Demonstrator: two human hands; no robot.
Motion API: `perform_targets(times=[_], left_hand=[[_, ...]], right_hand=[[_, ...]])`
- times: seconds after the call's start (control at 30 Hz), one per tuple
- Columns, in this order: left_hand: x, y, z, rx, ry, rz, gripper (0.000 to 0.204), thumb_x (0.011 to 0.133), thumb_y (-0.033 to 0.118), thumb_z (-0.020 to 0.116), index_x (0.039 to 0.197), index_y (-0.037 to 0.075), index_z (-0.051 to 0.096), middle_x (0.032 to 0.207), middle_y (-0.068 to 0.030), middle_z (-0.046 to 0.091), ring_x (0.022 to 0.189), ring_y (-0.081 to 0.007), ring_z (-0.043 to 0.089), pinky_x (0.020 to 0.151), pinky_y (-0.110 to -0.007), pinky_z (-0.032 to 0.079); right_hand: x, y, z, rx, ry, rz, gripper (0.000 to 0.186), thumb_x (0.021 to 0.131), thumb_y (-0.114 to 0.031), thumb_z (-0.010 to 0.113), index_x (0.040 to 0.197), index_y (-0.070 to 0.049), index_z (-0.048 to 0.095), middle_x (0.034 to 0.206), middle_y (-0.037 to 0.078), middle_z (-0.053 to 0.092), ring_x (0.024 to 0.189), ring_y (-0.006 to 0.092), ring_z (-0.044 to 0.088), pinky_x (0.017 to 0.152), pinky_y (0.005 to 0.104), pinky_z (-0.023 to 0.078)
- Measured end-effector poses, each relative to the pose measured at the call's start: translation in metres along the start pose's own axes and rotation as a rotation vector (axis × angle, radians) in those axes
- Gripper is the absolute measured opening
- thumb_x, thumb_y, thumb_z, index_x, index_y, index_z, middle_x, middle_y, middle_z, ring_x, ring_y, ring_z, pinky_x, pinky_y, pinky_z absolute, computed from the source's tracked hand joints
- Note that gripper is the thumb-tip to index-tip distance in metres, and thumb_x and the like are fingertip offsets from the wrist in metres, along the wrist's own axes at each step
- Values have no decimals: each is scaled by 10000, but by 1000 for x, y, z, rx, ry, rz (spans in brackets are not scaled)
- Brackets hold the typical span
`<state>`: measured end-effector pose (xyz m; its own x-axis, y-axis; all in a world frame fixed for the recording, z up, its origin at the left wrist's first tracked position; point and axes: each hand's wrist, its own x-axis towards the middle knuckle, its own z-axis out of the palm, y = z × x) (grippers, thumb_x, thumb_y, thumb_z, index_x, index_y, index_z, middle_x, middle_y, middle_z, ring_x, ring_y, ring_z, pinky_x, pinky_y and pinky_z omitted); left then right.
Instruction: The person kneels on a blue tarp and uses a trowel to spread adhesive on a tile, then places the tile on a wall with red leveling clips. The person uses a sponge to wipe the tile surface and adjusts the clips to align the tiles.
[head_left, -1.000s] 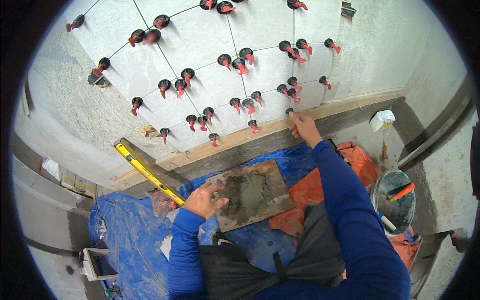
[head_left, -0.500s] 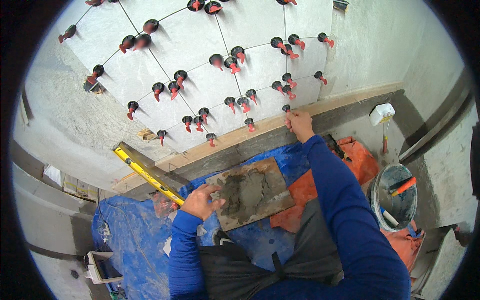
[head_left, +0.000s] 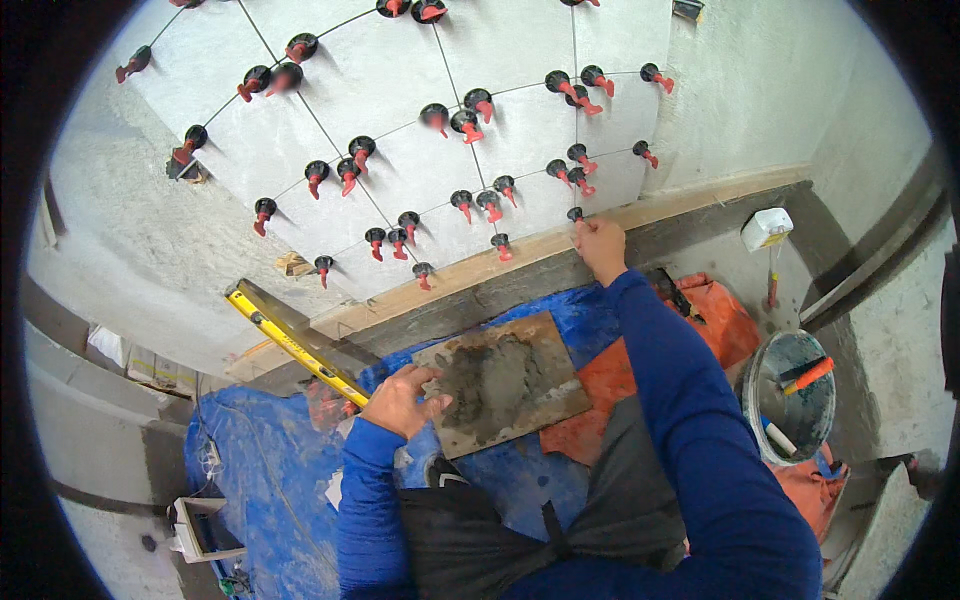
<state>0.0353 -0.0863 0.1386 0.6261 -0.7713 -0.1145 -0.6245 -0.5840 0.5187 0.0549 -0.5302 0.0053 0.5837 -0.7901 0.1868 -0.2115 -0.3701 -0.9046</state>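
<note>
My right hand (head_left: 602,248) reaches out to the bottom edge of the grey wall tiles (head_left: 540,130). Its fingers are closed on the small red handle of a tile levelling clip, whose black round base (head_left: 574,214) shows just above the fingertips. Most of that handle is hidden by my fingers. My left hand (head_left: 403,400) hovers low in front of me, thumb and fingers apart, with nothing seen between them. Beside it, a yellow spirit level (head_left: 295,345) slants up toward the wall. More levelling clips (head_left: 488,205) with red handles stick out along the tile joints.
A wooden batten (head_left: 450,270) runs under the tiles. On the blue tarp (head_left: 265,480) lies a mortar-smeared board (head_left: 505,385). At right are an orange sheet (head_left: 715,325), a bucket (head_left: 790,440) with an orange-handled tool, and a white container (head_left: 766,229). A white-edged box (head_left: 200,530) stands lower left.
The view has shifted very slightly. My right hand remains at the same clip, its fingers slightly turned, and my left hand has hardly moved.
</note>
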Motion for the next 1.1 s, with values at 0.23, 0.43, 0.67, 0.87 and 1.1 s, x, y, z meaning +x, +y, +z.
perform_targets(times=[0.23, 0.43, 0.67, 0.87, 1.1], left_hand=[[7, 11, 1, 27, -18, -26, 458, 861, 272, 785, 1202, -11, 670, 1109, -179, 677, 926, -312, 700, 817, -415, 553], [3, 17, -1, 0, -31, -33, 455, 862, 265, 785, 1205, -13, 670, 1125, -183, 681, 928, -305, 702, 818, -411, 555], [9, 11, 4, 8, -20, 0, 491, 866, 336, 778, 1215, 8, 668, 1111, -193, 673, 898, -324, 703, 789, -429, 557], [10, 10, 7, 19, -18, -4, 470, 861, 299, 792, 1194, -11, 675, 1075, -174, 681, 908, -296, 701, 807, -407, 553], [9, 11, 4, 24, -16, -13, 467, 875, 322, 780, 1204, 7, 679, 1070, -179, 685, 895, -306, 699, 799, -412, 552]], right_hand=[[0, -3, -3, 67, 10, 0, 317, 899, -287, 696, 738, -14, 716, 659, 140, 696, 580, 299, 672, 592, 427, 523], [0, -5, -2, 357, -92, 204, 263, 913, -212, 707, 763, 3, 689, 617, 77, 662, 480, 184, 614, 466, 374, 475], [-6, 2, 4, -361, 254, -387, 293, 936, -277, 671, 801, -17, 682, 715, 186, 677, 548, 338, 655, 539, 472, 503], [-5, -5, -12, 303, -241, 159, 310, 996, -298, 605, 843, -33, 654, 698, 113, 662, 501, 230, 604, 462, 387, 462], [8, 0, -3, 867, -332, 626, 316, 1028, -314, 551, 865, -54, 625, 652, 40, 602, 478, 141, 536, 418, 312, 422]])
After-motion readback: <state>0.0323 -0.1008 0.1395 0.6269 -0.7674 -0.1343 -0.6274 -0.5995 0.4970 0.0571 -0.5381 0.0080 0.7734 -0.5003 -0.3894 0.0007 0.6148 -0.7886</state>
